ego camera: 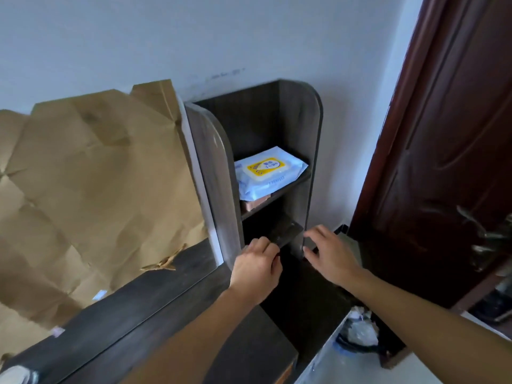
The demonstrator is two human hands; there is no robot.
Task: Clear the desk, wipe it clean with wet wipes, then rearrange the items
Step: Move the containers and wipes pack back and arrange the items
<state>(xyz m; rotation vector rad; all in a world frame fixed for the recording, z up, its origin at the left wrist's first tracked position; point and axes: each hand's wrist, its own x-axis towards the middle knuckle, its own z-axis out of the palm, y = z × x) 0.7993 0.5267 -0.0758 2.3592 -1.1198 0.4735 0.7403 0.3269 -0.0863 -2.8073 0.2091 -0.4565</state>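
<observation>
Head view: a pale wall (194,37) fills the top, with a dark red-brown door (443,134) down the right side and its metal handle (482,234) low on it. Creased brown paper (97,176) covers an upright panel on the left, standing behind the dark desk (138,309), which runs diagonally from the lower left. At the desk's right end a dark shelf (302,128) with rounded side panels stands against the wall. Both forearms reach up from the bottom edge toward its lowest opening. The left hand (256,266) is knuckles-up with fingers curled at the front edge of the lower board (288,234); whether they actually grip anything cannot be told, as the fingertips are hidden in shadow. The right hand (331,253) is open, fingers spread and relaxed, holding nothing, just beside the foot of the shelf's right panel. The wipes (267,171), a pale blue pack with a yellow label, lie flat on the upper board, resting on a brown box (256,203). A crumpled white bag (360,332) sits on the floor beside the desk's right end.
</observation>
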